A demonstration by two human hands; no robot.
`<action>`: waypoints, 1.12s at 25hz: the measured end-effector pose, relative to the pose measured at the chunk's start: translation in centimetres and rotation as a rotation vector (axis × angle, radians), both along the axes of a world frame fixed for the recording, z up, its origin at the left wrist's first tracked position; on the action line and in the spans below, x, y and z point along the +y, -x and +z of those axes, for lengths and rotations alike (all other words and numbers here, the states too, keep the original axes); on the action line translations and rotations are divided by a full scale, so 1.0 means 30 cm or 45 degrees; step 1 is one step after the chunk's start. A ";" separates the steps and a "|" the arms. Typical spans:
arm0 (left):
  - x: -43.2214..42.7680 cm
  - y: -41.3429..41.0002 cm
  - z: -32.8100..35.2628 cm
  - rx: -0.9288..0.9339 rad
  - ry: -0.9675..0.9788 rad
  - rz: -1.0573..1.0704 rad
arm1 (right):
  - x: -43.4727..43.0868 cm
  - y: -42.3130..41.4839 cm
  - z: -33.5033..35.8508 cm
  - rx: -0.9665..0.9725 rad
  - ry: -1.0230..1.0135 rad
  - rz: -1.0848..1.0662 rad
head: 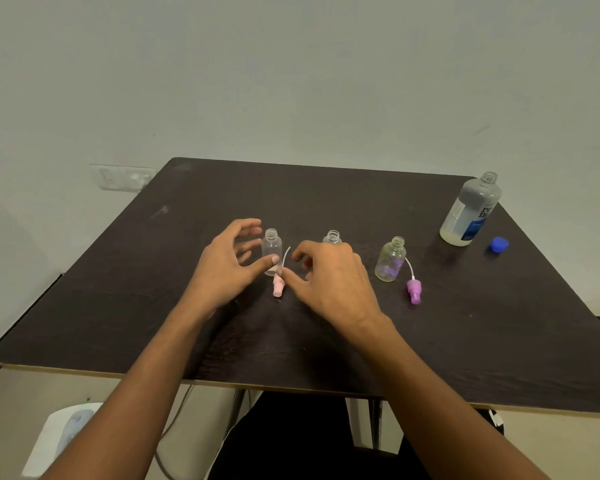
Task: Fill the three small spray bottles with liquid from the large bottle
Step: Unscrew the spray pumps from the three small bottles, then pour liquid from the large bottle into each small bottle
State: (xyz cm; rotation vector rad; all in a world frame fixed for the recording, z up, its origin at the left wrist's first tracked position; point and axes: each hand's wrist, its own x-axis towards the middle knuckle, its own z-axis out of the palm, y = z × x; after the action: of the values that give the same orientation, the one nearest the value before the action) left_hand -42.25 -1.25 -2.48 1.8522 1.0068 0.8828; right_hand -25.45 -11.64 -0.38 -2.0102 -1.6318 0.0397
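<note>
Bare forearms point(142, 393), bare left hand point(227, 268) and right hand point(333, 282) — black fabric clothing point(291, 441) covers the lap, lower middle of frame.

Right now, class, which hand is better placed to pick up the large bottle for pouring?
Right. The large bottle stands uncapped at the far right, on the right hand's side; the left hand is at the leftmost small bottle, farthest away.

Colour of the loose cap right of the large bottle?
Blue, the small plastic cap, clearest in head view.
</note>
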 end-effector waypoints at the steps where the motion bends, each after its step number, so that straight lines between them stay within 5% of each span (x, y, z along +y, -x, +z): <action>1: -0.002 0.001 0.010 0.013 -0.023 0.029 | -0.015 -0.013 0.016 0.005 -0.034 -0.003; 9: -0.099 -0.038 0.164 0.001 -0.269 0.111 | -0.179 -0.142 0.171 0.112 -0.201 -0.060; 20: -0.355 -0.296 0.333 -0.198 -0.449 -0.249 | -0.493 -0.401 0.284 0.199 -0.591 -0.274; 28: -0.400 -0.408 0.292 -0.186 -0.408 -0.360 | -0.570 -0.511 0.248 0.223 -0.607 -0.369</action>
State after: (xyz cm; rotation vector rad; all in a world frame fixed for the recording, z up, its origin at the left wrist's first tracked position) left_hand -30.02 -13.24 6.27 2.0962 0.5173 1.0316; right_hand -10.11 -28.74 7.05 -1.7881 -1.1022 -0.2497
